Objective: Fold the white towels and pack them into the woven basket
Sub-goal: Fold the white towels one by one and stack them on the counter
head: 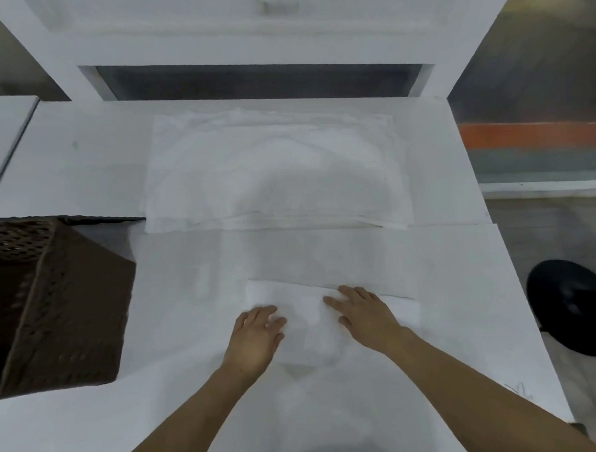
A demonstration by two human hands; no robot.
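Both hands, left hand (257,333) and right hand (363,313), press flat-fingered on the folded towel (308,328); the woven basket (54,304) waits at nine o'clock, and smoothing outward should keep creases crisp.

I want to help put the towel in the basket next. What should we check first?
1. Folded towel lies flat on the table: ok.
2. Left hand and right hand both rest on it: ok.
3. Woven basket sits close by, to the left: ok.
4. Room inside the basket: cannot tell.
5. Stack of towels still waiting behind: ok.
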